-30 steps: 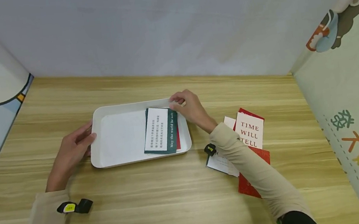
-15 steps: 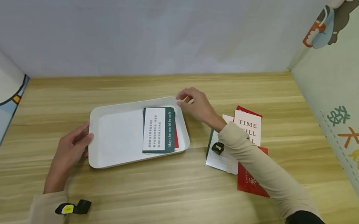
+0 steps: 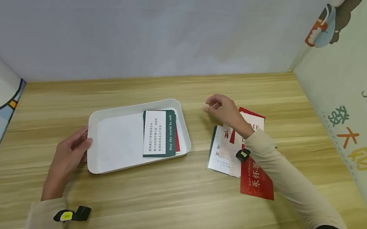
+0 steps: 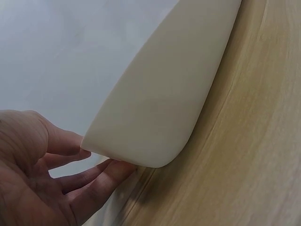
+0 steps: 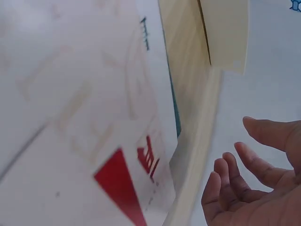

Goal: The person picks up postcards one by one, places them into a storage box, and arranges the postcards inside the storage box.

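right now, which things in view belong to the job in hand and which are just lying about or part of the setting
Probably in the job:
white tray, held by the left hand
stacked cards inside it
overlapping cards outside it, near the right hand

Probably just setting:
wooden table
printed cartoon backdrop
black wrist cameras

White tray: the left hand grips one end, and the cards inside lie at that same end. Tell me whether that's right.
Wrong about the cards inside: the head view shows them at the opposite, right end of the white tray. The left hand does grip one end.
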`<state>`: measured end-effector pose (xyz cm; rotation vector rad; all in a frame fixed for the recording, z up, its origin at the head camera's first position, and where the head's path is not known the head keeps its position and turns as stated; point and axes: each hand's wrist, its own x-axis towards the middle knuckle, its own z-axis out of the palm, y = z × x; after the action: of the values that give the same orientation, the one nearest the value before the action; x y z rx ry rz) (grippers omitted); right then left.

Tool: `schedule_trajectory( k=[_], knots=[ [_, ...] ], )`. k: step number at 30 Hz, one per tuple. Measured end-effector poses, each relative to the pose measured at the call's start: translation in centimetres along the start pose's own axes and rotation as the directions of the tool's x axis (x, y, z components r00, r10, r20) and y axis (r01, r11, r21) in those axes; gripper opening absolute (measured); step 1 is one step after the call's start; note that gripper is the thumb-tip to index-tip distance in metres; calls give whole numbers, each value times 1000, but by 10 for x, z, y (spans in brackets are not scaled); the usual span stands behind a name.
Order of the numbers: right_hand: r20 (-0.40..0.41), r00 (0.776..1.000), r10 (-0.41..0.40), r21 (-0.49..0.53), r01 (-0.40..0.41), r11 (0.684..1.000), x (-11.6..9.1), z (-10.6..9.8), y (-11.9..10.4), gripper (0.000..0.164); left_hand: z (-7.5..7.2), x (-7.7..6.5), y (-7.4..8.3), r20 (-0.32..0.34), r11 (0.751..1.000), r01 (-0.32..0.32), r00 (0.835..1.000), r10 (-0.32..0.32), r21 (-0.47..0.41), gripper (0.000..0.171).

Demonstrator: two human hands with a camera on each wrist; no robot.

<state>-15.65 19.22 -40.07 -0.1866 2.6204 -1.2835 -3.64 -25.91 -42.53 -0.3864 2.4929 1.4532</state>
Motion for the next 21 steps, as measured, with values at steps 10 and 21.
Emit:
schedule_trajectory(
  k=[10,21],
  knots=[
    [-219,959,177,-21,-186,982,-27,-63,30,41,1,0,4,9,1000,-10,1000,11,-26,60],
    [-74,873,483,-180,-488,854,-49,-95,53,73,-1,0,0,8,1000,8,1000,-8,4,59]
  ],
)
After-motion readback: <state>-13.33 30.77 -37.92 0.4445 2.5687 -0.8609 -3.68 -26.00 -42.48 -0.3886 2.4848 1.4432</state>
